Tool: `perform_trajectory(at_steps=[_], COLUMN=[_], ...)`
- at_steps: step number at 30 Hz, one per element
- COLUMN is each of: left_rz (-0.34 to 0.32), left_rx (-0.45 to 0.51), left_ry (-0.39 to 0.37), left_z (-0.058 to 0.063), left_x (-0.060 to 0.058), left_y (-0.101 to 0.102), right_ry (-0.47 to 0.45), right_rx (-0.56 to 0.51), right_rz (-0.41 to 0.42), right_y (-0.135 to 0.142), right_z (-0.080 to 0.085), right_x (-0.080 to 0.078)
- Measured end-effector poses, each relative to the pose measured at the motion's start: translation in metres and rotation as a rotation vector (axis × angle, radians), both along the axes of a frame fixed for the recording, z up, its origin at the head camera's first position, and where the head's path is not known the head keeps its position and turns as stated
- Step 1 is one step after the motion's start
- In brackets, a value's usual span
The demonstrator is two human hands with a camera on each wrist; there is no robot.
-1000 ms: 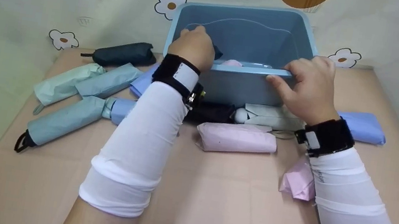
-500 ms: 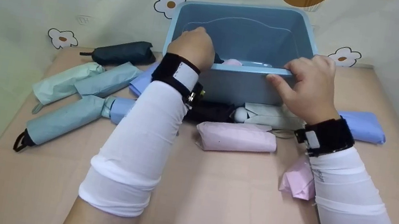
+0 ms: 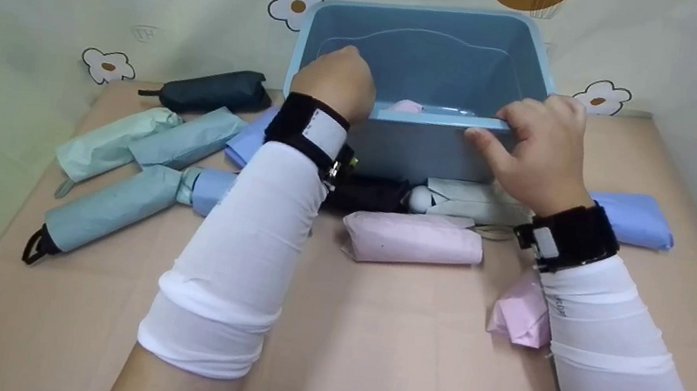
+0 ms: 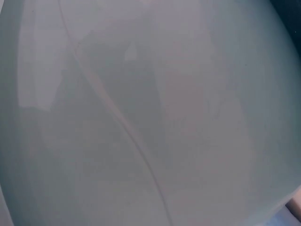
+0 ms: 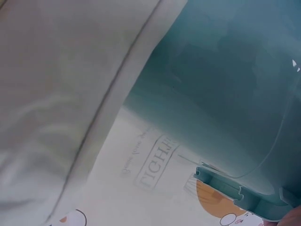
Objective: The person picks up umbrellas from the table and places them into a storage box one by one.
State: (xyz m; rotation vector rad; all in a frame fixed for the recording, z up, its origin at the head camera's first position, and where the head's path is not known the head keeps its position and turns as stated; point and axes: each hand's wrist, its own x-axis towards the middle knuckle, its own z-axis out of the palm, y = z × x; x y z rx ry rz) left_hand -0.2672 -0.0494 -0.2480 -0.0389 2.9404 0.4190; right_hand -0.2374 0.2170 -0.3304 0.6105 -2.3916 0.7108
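Note:
A blue plastic bin (image 3: 422, 148) stands at the back of the table. My left hand (image 3: 337, 82) reaches over its front rim at the left; the fingers are hidden inside, and I cannot tell what they hold. My right hand (image 3: 542, 155) grips the rim at the front right corner, thumb outside and fingers over the edge. Something pink (image 3: 407, 106) lies in the bin. The bin's smooth wall (image 4: 188, 117) fills most of the left wrist view. In the right wrist view the bin (image 5: 225, 84) shows beside a pale wall.
Folded umbrellas lie around: dark green (image 3: 218, 91), mint (image 3: 116, 141), teal (image 3: 112, 207), black (image 3: 369, 195), pale grey-green (image 3: 476, 203), pink (image 3: 415, 241) and blue (image 3: 631, 219). Another pink one (image 3: 522, 312) lies partly under the right forearm. A flower-patterned wall stands behind.
The dark thing seen beside my left hand inside the bin has sunk from sight behind the hand and rim. Both hands stay nearly in place.

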Motion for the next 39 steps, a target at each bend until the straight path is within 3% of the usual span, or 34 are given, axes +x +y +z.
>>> perform_trajectory(at_steps=[8,29,39], left_rz=[-0.007,0.01,0.007], left_rx=[0.01,0.038,0.073], left_ry=[0.005,0.025,0.084], left_z=[-0.0006,-0.0073,-0.0092], left_x=[-0.0003,0.0004,0.0039], left_y=[0.0003,-0.0007,-0.0013], right_ry=[0.034,0.008,0.003], right_rx=[0.01,0.0,-0.006], right_rz=[0.001,-0.011,-0.001], right_y=[0.0007,0.0003,-0.0002], right_z=[-0.0006,-0.0008,0.002], right_x=[0.0003,-0.0006,-0.0002])
